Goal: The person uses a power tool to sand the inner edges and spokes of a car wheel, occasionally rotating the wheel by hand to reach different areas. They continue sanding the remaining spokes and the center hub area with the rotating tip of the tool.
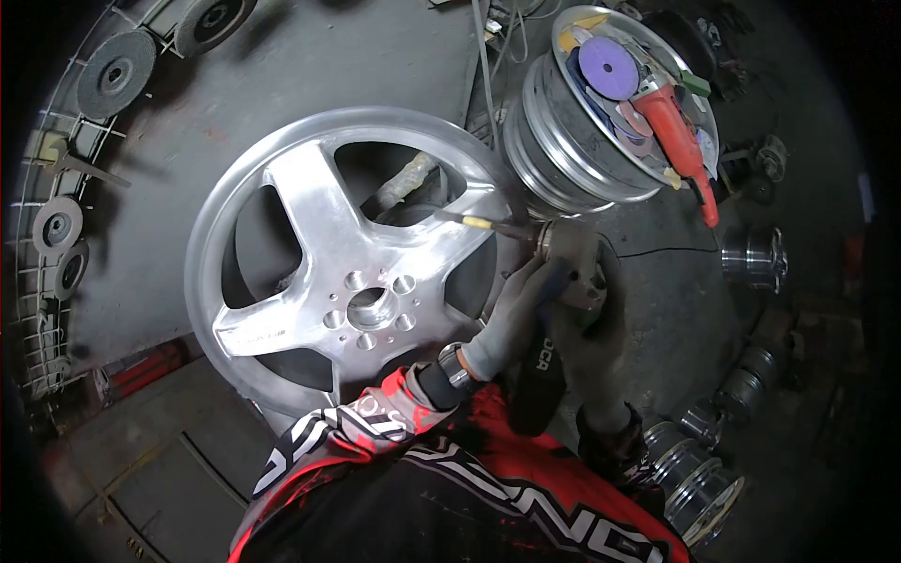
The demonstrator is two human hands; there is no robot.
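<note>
A bare-metal five-spoke car wheel rim (364,246) lies face up before me, round bolt holes about its hub. Both of my gloved hands are wrapped round a hand-held power tool (574,266) with a dark body marked DCA. Its slim arm (479,223), partly yellow, points left over the rim's right spoke. My left hand (511,324) closes on the tool near its head. My right hand (601,352) grips it from the right, blurred and in shadow. The lower part of the tool body runs down between my forearms.
At the upper right stands another wheel rim (563,141), bearing a red angle grinder (678,136) and a purple disc (609,68). Grinding discs (116,74) hang on a wire rack at left. More rims (690,479) lie at lower right. A cable (666,251) trails rightward.
</note>
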